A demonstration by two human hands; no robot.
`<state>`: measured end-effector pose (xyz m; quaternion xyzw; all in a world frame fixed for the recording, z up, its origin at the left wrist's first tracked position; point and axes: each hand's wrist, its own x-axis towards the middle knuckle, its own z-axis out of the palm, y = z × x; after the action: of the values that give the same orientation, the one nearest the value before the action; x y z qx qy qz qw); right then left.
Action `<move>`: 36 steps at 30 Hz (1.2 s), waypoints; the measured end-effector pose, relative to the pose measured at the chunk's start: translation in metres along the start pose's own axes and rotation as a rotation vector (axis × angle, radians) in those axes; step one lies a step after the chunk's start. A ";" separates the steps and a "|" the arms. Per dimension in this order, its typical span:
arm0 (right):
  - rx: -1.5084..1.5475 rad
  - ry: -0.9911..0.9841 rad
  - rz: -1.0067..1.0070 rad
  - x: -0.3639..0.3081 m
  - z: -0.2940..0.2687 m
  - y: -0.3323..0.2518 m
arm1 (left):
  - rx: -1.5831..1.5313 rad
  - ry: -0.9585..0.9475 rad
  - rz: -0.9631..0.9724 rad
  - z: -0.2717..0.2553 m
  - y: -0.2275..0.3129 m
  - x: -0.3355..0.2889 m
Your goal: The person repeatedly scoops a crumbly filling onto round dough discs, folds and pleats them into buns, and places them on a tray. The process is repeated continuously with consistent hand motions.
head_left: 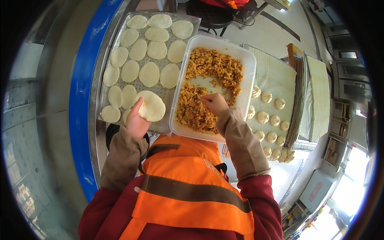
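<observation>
My left hand (137, 123) holds a round, flat dough wrapper (151, 106), thumb on its near left edge and palm beneath it. Over the tub's near half, my right hand (215, 104) is closed with its fingertips pinched together at the filling. What they grip, if anything, is too small to make out. The brown minced filling (196, 107) lies in two heaps inside a translucent white plastic tub (252, 64). To the left of the tub, a perforated metal tray (168, 25) carries rows of flat dough wrappers (149, 74).
Right of the tub, pleated filled buns (263, 117) sit in rows on a lined tray (272, 72). Beyond it stands a stack of trays (320, 96). A blue edge (86, 76) runs along the left. A dark round stool (208, 15) stands behind the tub.
</observation>
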<state>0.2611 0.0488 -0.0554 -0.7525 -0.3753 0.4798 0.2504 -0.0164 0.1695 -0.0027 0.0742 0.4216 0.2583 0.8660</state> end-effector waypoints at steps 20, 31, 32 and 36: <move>-0.560 0.751 -0.309 -0.082 0.019 -0.033 | -0.033 0.019 -0.027 0.114 -0.112 0.091; -0.106 0.595 -0.259 -0.126 -0.029 -0.043 | 0.002 -0.190 -0.102 0.110 -0.084 0.060; -0.184 0.580 -0.242 -0.130 -0.029 -0.045 | 0.039 -0.205 -0.086 0.109 -0.086 0.059; -0.340 0.607 -0.265 -0.132 -0.020 -0.052 | 0.148 -0.277 -0.075 0.104 -0.096 0.056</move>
<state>0.2288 -0.0269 0.0616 -0.8361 -0.4526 0.1290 0.2817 0.1294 0.1256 -0.0088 0.1568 0.3184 0.1812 0.9172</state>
